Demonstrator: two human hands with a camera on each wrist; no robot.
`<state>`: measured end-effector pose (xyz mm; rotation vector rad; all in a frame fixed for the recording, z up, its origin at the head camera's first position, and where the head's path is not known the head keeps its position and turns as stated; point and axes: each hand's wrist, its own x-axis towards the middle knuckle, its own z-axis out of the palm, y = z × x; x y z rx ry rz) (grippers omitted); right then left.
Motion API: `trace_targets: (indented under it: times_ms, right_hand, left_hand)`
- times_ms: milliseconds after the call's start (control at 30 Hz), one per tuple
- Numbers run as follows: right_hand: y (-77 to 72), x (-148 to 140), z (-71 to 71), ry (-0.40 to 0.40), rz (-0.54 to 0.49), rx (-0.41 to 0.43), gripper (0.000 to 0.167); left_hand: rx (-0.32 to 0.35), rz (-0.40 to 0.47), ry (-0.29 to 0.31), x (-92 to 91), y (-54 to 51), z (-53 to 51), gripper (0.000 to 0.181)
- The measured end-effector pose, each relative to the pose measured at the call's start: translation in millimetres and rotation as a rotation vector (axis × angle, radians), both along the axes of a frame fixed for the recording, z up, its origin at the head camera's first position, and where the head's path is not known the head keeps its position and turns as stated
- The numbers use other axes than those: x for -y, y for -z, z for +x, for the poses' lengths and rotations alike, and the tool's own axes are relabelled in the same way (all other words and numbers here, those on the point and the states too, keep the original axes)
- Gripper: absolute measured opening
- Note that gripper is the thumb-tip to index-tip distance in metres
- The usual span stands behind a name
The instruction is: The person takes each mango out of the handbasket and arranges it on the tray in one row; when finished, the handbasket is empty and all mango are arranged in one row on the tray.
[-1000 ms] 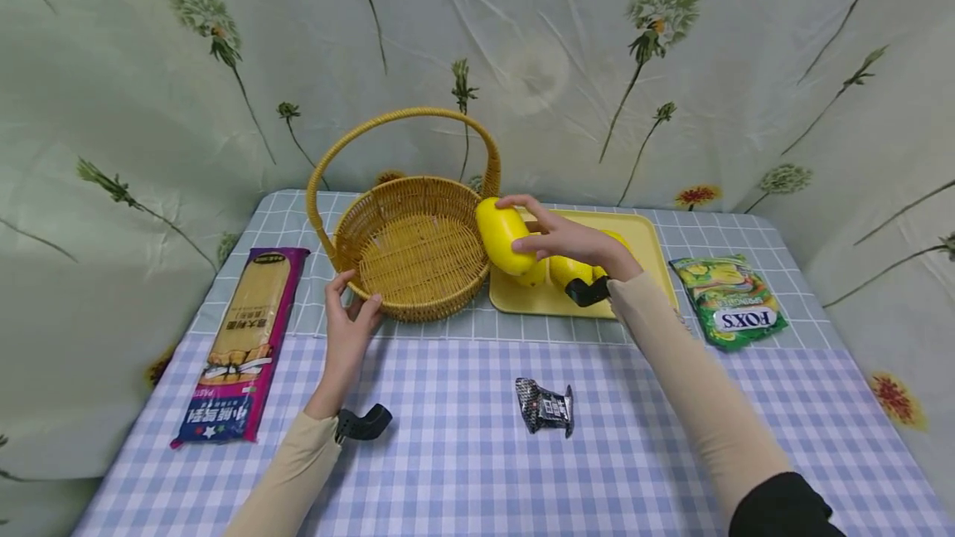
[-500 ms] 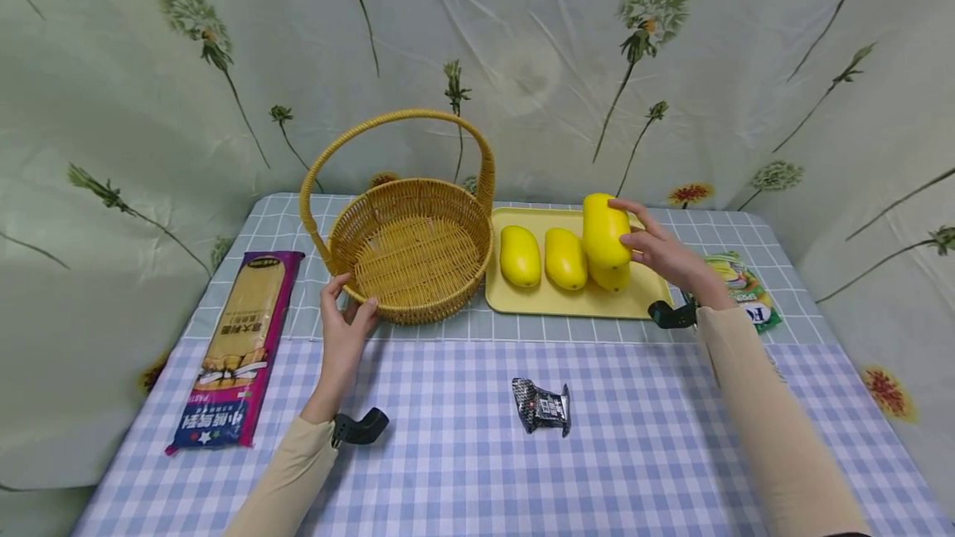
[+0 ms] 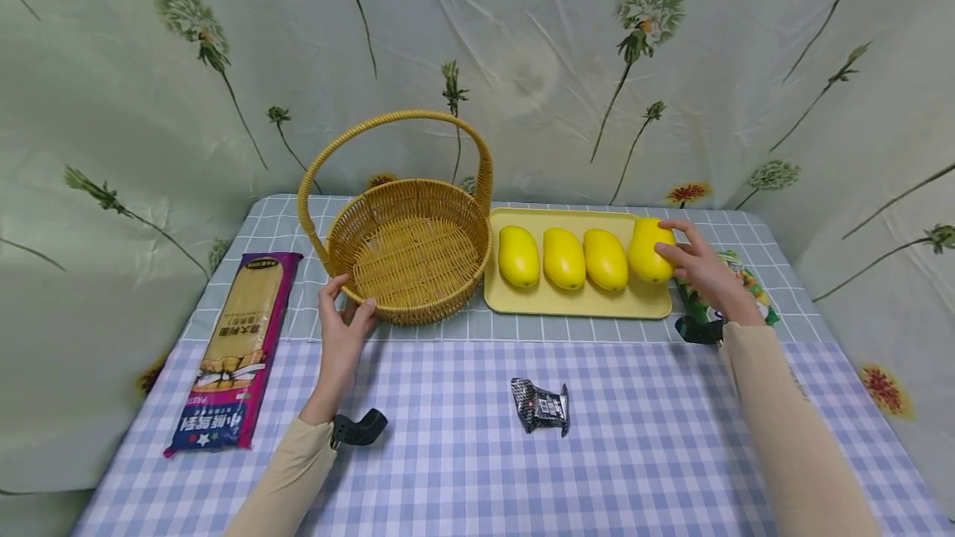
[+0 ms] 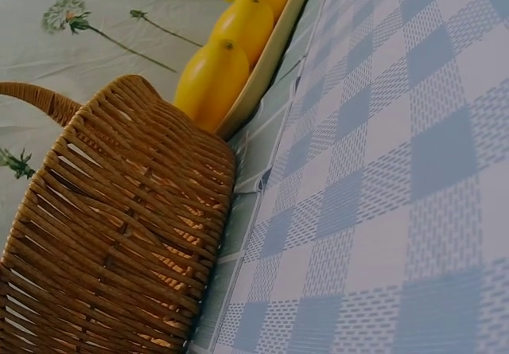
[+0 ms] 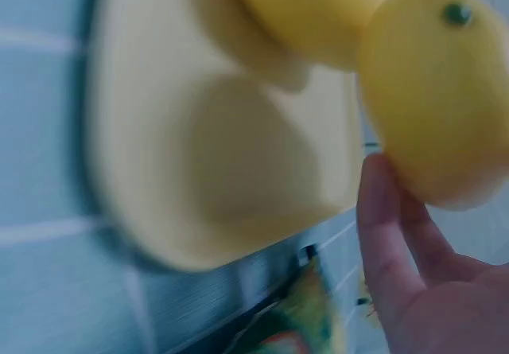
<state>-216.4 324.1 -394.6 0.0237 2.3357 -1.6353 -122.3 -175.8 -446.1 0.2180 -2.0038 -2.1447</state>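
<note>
My right hand grips a yellow mango at the right end of the yellow tray. In the right wrist view this mango shows a green stem spot, with my thumb and a finger against it and a shadow on the tray below. Three more mangoes, the middle one among them, lie in a row on the tray. At the left, my left hand holds the front-left rim of the wicker basket, which has a tall handle and nothing inside.
A long pasta packet lies left of the basket. A small black wrapped packet is on the checked cloth in front. A green FOX'S bag, partly behind my right hand, sits right of the tray. A curtain rises behind the table.
My right hand has carried the mango rightward from beside the basket, across the other mangoes, and lowered it at the tray's right end. My left hand stays at the basket.
</note>
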Motion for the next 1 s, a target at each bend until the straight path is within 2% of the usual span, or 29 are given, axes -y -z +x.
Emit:
trace_targets:
  times_ms: [133,300,533,767,933,1000]
  right_hand:
    - [7.6,-0.8,-0.1,0.021,0.035,0.028,0.059]
    - [9.7,0.8,-2.2,-0.003,0.096,0.025,0.063]
    - [8.1,6.4,-3.5,-0.042,0.176,-0.019,0.057]
    - [7.5,11.9,-0.4,-0.033,0.246,-0.031,0.054]
    - [7.0,14.1,1.8,-0.028,0.297,-0.056,0.057]
    - [5.6,16.1,3.0,-0.012,0.328,-0.068,0.059]
  left_hand:
    - [-0.009,0.006,-0.001,0.2,0.1,-0.2,0.054]
    - [-0.008,0.005,0.002,0.4,-0.6,-0.8,0.054]
    - [0.000,-0.015,-0.002,0.2,0.0,-2.8,0.053]
    - [-0.004,-0.034,0.006,0.9,-1.0,-2.6,0.054]
    - [0.040,-0.075,0.020,2.9,-8.4,-0.7,0.055]
    - [0.069,-0.133,0.034,4.3,-14.6,0.6,0.056]
